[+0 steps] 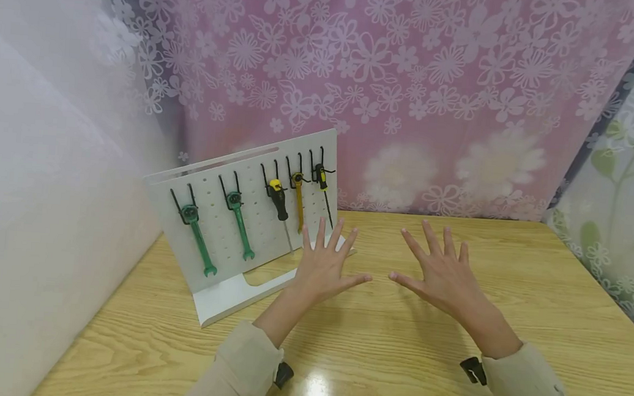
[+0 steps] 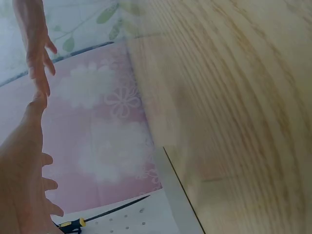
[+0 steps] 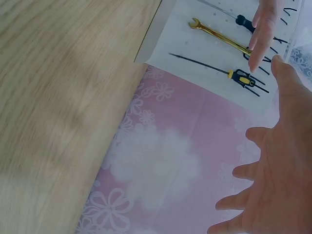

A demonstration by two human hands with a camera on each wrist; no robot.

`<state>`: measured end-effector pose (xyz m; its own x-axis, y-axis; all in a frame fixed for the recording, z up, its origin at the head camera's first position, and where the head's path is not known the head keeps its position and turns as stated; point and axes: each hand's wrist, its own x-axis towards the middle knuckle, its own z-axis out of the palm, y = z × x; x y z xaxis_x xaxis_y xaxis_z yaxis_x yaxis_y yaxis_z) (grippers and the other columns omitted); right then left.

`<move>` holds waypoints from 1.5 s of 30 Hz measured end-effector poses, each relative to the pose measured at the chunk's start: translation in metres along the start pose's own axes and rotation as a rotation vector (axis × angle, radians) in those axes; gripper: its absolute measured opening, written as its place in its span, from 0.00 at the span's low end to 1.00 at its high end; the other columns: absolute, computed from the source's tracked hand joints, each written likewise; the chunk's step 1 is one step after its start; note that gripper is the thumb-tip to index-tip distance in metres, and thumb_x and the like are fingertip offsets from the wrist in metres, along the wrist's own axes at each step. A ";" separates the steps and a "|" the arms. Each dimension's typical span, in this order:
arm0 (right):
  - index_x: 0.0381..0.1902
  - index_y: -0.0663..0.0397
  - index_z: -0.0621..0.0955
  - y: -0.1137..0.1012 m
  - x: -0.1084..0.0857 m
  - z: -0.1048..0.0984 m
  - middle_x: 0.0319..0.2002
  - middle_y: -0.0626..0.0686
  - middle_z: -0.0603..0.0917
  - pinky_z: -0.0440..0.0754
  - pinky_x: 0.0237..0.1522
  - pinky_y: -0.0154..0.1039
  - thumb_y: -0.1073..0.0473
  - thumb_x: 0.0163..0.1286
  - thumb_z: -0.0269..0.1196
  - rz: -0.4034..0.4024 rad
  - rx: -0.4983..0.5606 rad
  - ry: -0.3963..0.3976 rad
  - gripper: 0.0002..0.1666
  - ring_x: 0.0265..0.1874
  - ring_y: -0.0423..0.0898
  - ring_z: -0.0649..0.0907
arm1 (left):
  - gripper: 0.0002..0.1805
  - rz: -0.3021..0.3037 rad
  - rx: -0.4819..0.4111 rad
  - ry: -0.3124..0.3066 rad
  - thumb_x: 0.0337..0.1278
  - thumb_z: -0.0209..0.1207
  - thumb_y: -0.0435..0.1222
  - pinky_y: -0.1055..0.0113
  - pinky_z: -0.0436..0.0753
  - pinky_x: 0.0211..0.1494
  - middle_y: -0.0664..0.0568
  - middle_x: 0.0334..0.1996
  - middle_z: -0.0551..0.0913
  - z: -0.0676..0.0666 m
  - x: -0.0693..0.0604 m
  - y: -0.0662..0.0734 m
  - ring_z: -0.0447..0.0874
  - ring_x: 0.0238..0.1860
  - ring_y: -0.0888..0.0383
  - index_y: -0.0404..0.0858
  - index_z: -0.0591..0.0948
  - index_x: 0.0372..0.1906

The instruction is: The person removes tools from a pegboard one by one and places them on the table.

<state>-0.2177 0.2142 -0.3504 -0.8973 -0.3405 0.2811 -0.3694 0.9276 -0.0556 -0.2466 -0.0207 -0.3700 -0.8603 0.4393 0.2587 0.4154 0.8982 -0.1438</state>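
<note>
Both hands hover over the wooden table with fingers spread, holding nothing. The left hand (image 1: 323, 272) is in front of the right end of a white pegboard stand (image 1: 221, 302) and hides part of its base. To its right is the right hand (image 1: 446, 280), the two thumbs pointing at each other with a small gap. On the board's hooks hang two green wrenches (image 1: 199, 239) (image 1: 241, 226), a black screwdriver with a yellow top (image 1: 278, 201), a gold wrench (image 1: 299, 200) and a smaller black-and-yellow screwdriver (image 1: 321, 179), also seen in the right wrist view.
The wood-grain table (image 1: 372, 361) runs under both arms. A pink flowered curtain (image 1: 412, 106) hangs behind its back edge. White cloth (image 1: 48, 173) is on the left, and a leaf-patterned curtain (image 1: 627, 183) is on the right.
</note>
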 end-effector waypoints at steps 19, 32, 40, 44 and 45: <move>0.73 0.40 0.42 -0.010 0.082 -0.028 0.71 0.59 0.37 0.45 0.55 0.72 0.32 0.67 0.44 -0.061 0.345 0.026 0.44 0.66 0.65 0.43 | 0.50 -0.161 -0.272 0.359 0.47 0.25 0.73 0.41 0.33 0.64 0.48 0.71 0.33 -0.082 -0.028 -0.059 0.23 0.68 0.46 0.49 0.39 0.73; 0.72 0.53 0.41 -0.028 0.152 -0.008 0.71 0.58 0.40 0.40 0.63 0.59 0.45 0.75 0.28 -0.049 1.022 -0.055 0.34 0.68 0.58 0.43 | 0.41 -0.443 -0.488 0.812 0.60 0.35 0.65 0.52 0.36 0.68 0.49 0.71 0.46 -0.091 -0.072 -0.131 0.36 0.70 0.52 0.44 0.54 0.71; 0.73 0.44 0.38 -0.025 0.189 0.027 0.70 0.62 0.41 0.47 0.61 0.63 0.29 0.67 0.24 0.092 1.249 -0.160 0.43 0.65 0.66 0.48 | 0.26 -0.674 -0.758 1.160 0.68 0.44 0.46 0.68 0.47 0.67 0.51 0.65 0.62 -0.076 -0.089 -0.159 0.49 0.67 0.62 0.40 0.66 0.65; 0.73 0.45 0.39 -0.029 0.197 0.034 0.70 0.63 0.43 0.49 0.61 0.63 0.25 0.64 0.25 0.113 1.292 -0.165 0.47 0.65 0.66 0.50 | 0.25 -0.777 -1.000 1.123 0.69 0.42 0.47 0.70 0.55 0.65 0.54 0.65 0.62 -0.072 -0.095 -0.168 0.56 0.64 0.63 0.44 0.64 0.67; 0.73 0.45 0.40 -0.030 0.198 0.035 0.70 0.63 0.43 0.49 0.61 0.62 0.25 0.64 0.26 0.119 1.304 -0.163 0.47 0.65 0.66 0.51 | 0.25 -0.800 -1.057 1.106 0.69 0.41 0.48 0.70 0.57 0.64 0.55 0.65 0.62 -0.071 -0.097 -0.170 0.57 0.64 0.62 0.46 0.63 0.67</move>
<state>-0.3929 0.1132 -0.3263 -0.9252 -0.3667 0.0975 -0.1648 0.1568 -0.9738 -0.2132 -0.2149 -0.3024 -0.5274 -0.6911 0.4942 0.4086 0.3037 0.8607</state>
